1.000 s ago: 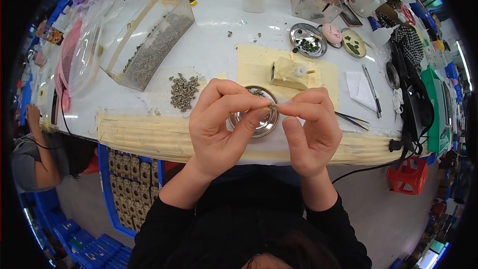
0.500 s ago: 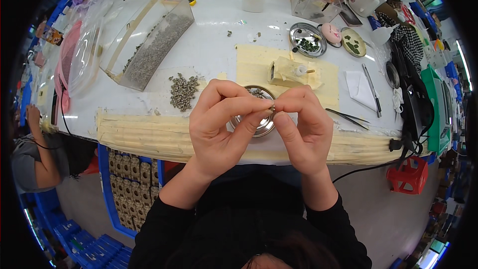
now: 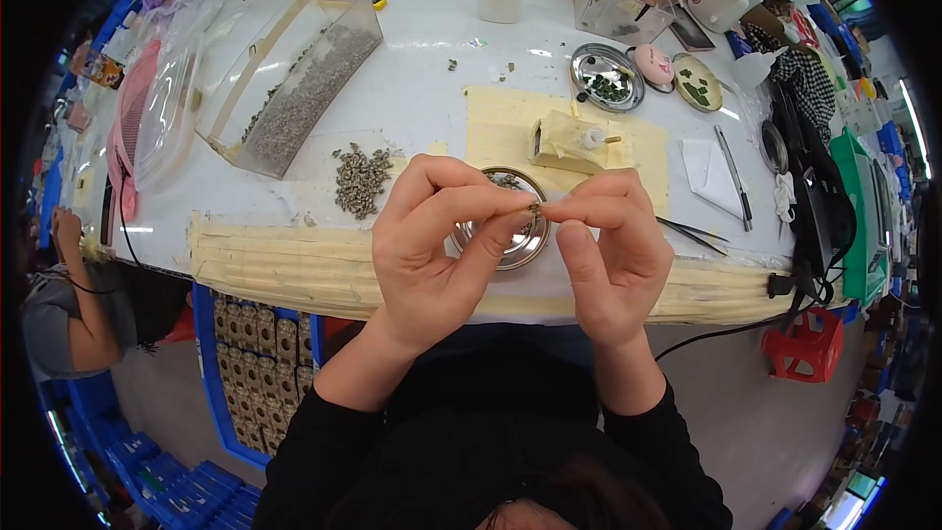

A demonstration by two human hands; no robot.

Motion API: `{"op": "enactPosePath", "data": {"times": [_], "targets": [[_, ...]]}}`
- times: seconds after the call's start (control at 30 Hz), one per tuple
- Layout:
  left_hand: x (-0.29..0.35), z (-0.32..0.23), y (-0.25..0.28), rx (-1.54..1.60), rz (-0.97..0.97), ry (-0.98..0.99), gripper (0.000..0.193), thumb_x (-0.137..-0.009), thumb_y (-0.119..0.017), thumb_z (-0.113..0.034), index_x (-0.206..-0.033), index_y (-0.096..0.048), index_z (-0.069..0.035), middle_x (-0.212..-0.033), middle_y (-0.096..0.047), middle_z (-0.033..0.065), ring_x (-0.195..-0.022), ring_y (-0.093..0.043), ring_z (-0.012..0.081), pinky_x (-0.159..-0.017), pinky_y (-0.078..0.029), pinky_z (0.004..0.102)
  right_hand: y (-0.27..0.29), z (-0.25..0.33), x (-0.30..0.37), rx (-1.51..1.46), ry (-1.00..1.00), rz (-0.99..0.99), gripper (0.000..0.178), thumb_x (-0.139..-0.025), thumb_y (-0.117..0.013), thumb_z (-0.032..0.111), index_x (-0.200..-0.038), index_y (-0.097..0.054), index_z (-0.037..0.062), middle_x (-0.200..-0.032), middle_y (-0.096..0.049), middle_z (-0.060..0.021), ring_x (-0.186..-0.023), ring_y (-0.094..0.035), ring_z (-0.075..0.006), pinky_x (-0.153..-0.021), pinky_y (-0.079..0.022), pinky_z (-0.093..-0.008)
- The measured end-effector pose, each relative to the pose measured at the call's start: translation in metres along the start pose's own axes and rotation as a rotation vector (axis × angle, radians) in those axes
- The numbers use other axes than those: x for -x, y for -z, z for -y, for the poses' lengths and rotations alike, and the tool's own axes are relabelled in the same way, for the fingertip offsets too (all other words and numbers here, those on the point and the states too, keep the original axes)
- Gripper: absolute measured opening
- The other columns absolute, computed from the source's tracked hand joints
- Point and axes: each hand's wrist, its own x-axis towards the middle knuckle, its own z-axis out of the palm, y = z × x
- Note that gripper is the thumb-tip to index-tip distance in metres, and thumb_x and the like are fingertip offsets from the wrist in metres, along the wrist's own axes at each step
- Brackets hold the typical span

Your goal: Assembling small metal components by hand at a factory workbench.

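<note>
Above a round metal dish (image 3: 530,247), my left hand (image 3: 429,253) pinches a tiny dark metal piece (image 3: 535,208) between thumb and forefinger. The forefinger tip of my right hand (image 3: 620,270) meets the piece from the other side, while its thumb stands apart, so this hand is open. Several small grey metal parts (image 3: 505,180) lie in the dish, partly hidden by my fingers. Left of my hands, a heap of similar small parts (image 3: 361,182) rests on the table. Exactly what kind of part I hold is too small to tell.
A clear bin (image 3: 312,88) of grey grains lies tilted at the left. Behind the dish sits a tape-wrapped block (image 3: 569,144). Tweezers (image 3: 692,231) and a pen (image 3: 733,177) are at the right, with a metal plate (image 3: 608,77) of green bits beyond.
My right thumb has drawn away from the piece and the right hand has shifted slightly to the right. My left hand keeps its pinch in nearly the same place.
</note>
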Motion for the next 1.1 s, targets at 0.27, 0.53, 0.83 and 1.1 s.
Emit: {"op": "enactPosePath", "data": {"times": [0.27,0.53,0.83,1.1], "targets": [[-0.0012,0.0003,0.0006,-0.014,0.013,-0.037,0.021,-0.081,-0.077,0.005,-0.099,-0.075,-0.004,-0.091,-0.061,0.0058,-0.078,-0.059,0.0135,-0.066,-0.048,0.0241,-0.0027,0.0012,0.0010,-0.095,-0.118,0.023,0.011,-0.084,-0.071,0.002,-0.095,-0.073,0.0023,-0.090,-0.064,-0.0068,-0.085,-0.055,-0.0181,-0.077,-0.044,-0.0288],[-0.0009,0.0007,-0.0003,-0.011,0.054,-0.027,0.023,-0.080,-0.077,0.005,-0.100,-0.076,-0.005,-0.093,-0.060,0.0054,-0.077,-0.059,0.0131,-0.065,-0.049,0.0235,-0.0009,-0.0036,0.0013,-0.166,-0.178,0.091,0.009,-0.085,-0.072,0.003,-0.094,-0.070,0.0008,-0.091,-0.064,-0.0068,-0.089,-0.056,-0.0179,-0.080,-0.045,-0.0283],[-0.0006,-0.0012,-0.0008,-0.089,0.039,-0.061,0.022,-0.079,-0.077,0.005,-0.098,-0.076,-0.005,-0.092,-0.059,0.0056,-0.077,-0.059,0.0147,-0.065,-0.048,0.0247,-0.0003,-0.0031,0.0003,-0.132,-0.149,0.027,0.010,-0.082,-0.076,0.002,-0.089,-0.068,0.0020,-0.089,-0.063,-0.0056,-0.087,-0.056,-0.0177,-0.078,-0.044,-0.0288],[-0.0008,0.0005,-0.0016,-0.068,0.002,-0.043,0.019,-0.080,-0.076,0.005,-0.097,-0.075,-0.003,-0.090,-0.061,0.0059,-0.078,-0.060,0.0149,-0.065,-0.049,0.0253,-0.0043,-0.0008,-0.0001,0.045,0.036,-0.043,0.019,-0.077,-0.079,0.001,-0.095,-0.075,0.0062,-0.089,-0.064,-0.0044,-0.081,-0.055,-0.0176,-0.074,-0.043,-0.0287]]}}
